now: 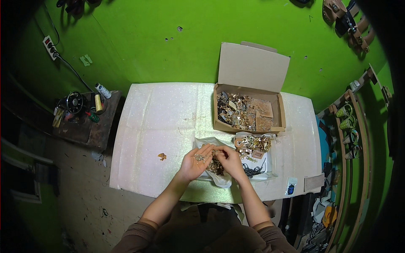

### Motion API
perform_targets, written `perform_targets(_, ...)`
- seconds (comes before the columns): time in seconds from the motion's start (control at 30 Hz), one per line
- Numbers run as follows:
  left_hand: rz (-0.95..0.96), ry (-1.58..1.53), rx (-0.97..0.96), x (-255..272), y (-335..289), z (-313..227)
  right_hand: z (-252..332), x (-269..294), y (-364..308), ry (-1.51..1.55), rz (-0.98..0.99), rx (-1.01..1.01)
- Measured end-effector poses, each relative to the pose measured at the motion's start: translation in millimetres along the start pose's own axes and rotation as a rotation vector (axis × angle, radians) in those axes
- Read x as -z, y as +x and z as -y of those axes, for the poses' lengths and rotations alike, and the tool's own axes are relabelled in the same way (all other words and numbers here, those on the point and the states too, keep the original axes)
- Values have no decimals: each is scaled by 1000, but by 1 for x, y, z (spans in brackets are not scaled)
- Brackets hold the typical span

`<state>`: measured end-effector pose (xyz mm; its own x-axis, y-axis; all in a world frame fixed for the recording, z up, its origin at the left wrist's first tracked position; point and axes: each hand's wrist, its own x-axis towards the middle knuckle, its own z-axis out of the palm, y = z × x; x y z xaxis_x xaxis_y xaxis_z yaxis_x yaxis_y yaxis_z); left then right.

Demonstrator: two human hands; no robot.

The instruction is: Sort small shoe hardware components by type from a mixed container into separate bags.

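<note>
My left hand (195,163) is turned palm up, slightly cupped, with a small heap of shiny silvery pieces (200,157) lying in it. Close to its fingertips is my right hand (229,161), its fingers drawn together in a pinch; whatever is between them is too small to make out. Beneath both hands lies an opened white plastic bag (225,180) with brownish-gold small pieces (215,167) in it, partly covered by the hands. Just right of it, a clump of gold-coloured metal ornaments (253,144) rests above some dark chain (254,170) in a pale tray (270,172).
An open cardboard box (249,126) full of metal fittings stands at the table's back. A brown scrap (162,156) lies on the whitish tabletop (145,126). At left is a sewing machine (74,102) on a small table; at right, a wooden rack (353,114) with sandals.
</note>
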<state>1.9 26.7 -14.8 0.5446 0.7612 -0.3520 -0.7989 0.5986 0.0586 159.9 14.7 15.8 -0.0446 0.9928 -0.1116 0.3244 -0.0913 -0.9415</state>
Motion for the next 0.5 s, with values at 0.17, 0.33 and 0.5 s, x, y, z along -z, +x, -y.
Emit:
perform_targets(0.17, -120, 76, 0, -4, 2, -1, -14, 16, -6, -4, 46, -71)
perform_targets(0.33, -251, 226, 83, -8, 14, 0, -35, 13, -18, 170, 22, -102)
perform_targets(0.5, -353, 314, 210, -11, 18, -3, -34, 14, -24, 216, 17, -152)
